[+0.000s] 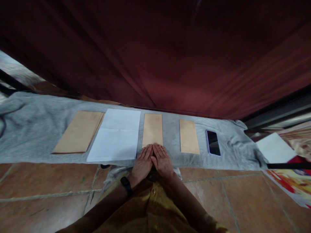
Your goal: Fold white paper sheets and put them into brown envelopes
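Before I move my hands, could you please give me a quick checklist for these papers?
1. Left hand flat at the near end of the middle kraft envelope: ok.
2. Right hand flat there too: ok.
3. White paper apart from that envelope: ok.
4. Kraft envelope stack neatly squared: not ok, right edges fanned.
5. Smartphone clear of the papers: ok.
6. Middle envelope filled: cannot tell.

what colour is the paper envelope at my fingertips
The envelope is light brown, in the head view.

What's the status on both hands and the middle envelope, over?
Left hand and right hand open, over near end of middle envelope. Envelope flat, white paper to its left, another envelope right. Nothing else on top.
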`<state>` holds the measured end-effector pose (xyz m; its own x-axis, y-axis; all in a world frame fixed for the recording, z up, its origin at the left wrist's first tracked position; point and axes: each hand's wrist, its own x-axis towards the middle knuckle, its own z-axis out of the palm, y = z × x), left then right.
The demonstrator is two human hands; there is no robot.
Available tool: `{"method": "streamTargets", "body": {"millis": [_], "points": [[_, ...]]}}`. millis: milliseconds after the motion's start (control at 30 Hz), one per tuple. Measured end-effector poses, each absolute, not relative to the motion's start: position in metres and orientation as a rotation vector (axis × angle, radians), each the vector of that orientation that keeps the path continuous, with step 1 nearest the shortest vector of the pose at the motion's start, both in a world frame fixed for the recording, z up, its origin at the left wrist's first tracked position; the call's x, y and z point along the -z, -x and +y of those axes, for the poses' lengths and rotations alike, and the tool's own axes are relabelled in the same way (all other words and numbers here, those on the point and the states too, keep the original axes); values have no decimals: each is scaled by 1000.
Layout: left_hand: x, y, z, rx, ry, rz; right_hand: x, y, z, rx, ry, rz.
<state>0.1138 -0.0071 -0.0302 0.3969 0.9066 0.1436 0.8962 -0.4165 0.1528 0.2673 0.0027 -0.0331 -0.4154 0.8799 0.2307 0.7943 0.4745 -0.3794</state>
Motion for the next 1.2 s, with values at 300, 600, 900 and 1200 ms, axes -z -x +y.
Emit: {"method": "streamTargets", "body": {"millis": [300,600,900,1200], "points": [[34,-116,-14,-414,-2497,1797,39,-286,0,-205,1531,-2344],[30,-116,-14,-399,-2513,1825,36,-298,-1,-192,1590,-2296],[34,-112,-14,-264,-2563,1832,25,-245,-5,-295,1401,-2273],[27,-115,-14,-280,-2534,1891,36,-251,-7,-223,1551,-2224]]}}
